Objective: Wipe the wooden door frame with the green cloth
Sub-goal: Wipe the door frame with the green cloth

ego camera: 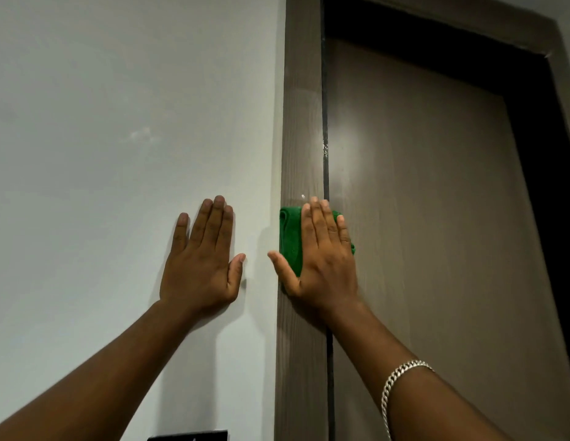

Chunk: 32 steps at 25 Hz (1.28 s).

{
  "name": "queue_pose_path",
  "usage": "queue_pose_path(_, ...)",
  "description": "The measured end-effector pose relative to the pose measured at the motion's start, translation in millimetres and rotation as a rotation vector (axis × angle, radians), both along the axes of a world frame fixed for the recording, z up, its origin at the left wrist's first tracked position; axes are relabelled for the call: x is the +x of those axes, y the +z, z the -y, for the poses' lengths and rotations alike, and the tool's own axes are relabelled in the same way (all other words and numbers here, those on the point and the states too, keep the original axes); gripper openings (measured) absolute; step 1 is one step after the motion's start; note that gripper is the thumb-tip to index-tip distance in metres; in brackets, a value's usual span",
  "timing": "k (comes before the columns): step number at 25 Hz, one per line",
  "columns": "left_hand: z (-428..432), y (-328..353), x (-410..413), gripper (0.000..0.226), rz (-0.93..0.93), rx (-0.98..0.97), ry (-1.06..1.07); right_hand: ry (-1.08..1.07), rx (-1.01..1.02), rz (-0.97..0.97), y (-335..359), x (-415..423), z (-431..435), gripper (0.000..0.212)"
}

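Up at arm's reach, the right hand (pixel 321 259) lies flat, fingers straight and close together with the thumb spread to the left, pressing a folded green microfibre cloth (pixel 290 240) against the brown wood-grain door frame (pixel 302 122). That cloth sits on the frame's vertical left post, about midway up the view; its green edge shows to the left of the fingers and above the thumb, and a small corner peeks out past the little finger on the right, over the seam where the post meets the closed brown door panel (pixel 430 218). Most of the cloth is hidden under the palm. A small pale speck (pixel 303 196) sits on the post just above the fingertips.

The left hand (pixel 202 265) is spread open and empty, palm flat on the pale grey painted wall (pixel 118 122) just left of the post, its thumb pointing towards the frame without touching it. Both forearms rise from the bottom of the view. A silver chain bracelet (pixel 396 386) circles the right forearm. The frame's top rail crosses the upper right corner, dark shadow under it. At the bottom edge, a black rectangular wall plate (pixel 188 436) is partly cut off. No container appears anywhere.
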<state>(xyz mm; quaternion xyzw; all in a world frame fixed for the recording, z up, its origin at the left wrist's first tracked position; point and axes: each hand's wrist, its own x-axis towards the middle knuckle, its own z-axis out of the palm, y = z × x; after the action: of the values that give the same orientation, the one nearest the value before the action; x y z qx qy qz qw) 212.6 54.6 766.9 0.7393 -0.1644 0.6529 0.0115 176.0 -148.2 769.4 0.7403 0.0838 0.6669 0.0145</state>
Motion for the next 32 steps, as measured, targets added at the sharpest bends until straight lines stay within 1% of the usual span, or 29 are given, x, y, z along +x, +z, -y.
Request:
queue_pose_path(2,0,0,1,0.075,0.005,-0.005,-0.010,0.030,0.163,0.009,29,0,-15,0.091)
queue_pose_path(3,1,0,1,0.075,0.006,-0.007,-0.016,0.029,0.178,0.019,36,-1,-21,0.091)
queue_pose_path(4,0,0,2,0.075,0.007,-0.007,-0.018,0.024,0.137,0.034,35,0,-23,0.091)
queue_pose_path(7,-1,1,2,0.075,0.007,-0.002,-0.008,0.002,-0.116,0.034,6,0,-4,0.088)
queue_pose_path(8,-2,1,2,0.075,0.008,-0.001,-0.009,-0.002,-0.137,0.033,3,0,3,0.087)
queue_pose_path(9,-2,0,2,0.075,0.006,-0.002,-0.015,0.001,-0.102,0.039,8,0,5,0.087)
queue_pose_path(12,-1,0,3,0.075,0.006,-0.006,-0.030,0.039,0.114,0.040,40,-1,-14,0.088)
queue_pose_path(13,-1,0,4,0.075,0.007,-0.007,-0.027,0.033,0.120,0.048,43,0,-18,0.089)
queue_pose_path(14,-1,0,4,0.075,0.009,-0.005,-0.028,0.028,0.073,0.064,39,0,-19,0.089)
queue_pose_path(18,-1,1,2,0.075,0.012,-0.002,-0.040,0.031,-0.314,0.145,10,4,12,0.086)
queue_pose_path(19,-1,1,2,0.075,0.013,-0.005,-0.038,0.043,-0.348,0.162,11,4,18,0.085)
queue_pose_path(20,0,1,2,0.075,0.015,-0.008,-0.034,0.049,-0.343,0.170,16,5,19,0.084)
queue_pose_path(22,0,1,1,0.075,0.013,-0.005,-0.028,0.046,-0.272,0.158,35,4,13,0.083)
queue_pose_path(26,-1,0,2,0.075,0.015,-0.012,-0.020,0.051,-0.005,0.122,77,4,-11,0.084)
queue_pose_path(28,-1,0,4,0.074,0.018,-0.015,-0.025,0.043,0.085,0.117,93,4,-19,0.084)
queue_pose_path(30,0,1,4,0.075,0.009,-0.012,-0.034,0.025,0.109,0.107,92,5,-23,0.086)
queue_pose_path(32,-1,4,-1,0.076,-0.041,-0.001,-0.052,0.018,0.079,0.046,79,1,-25,0.090)
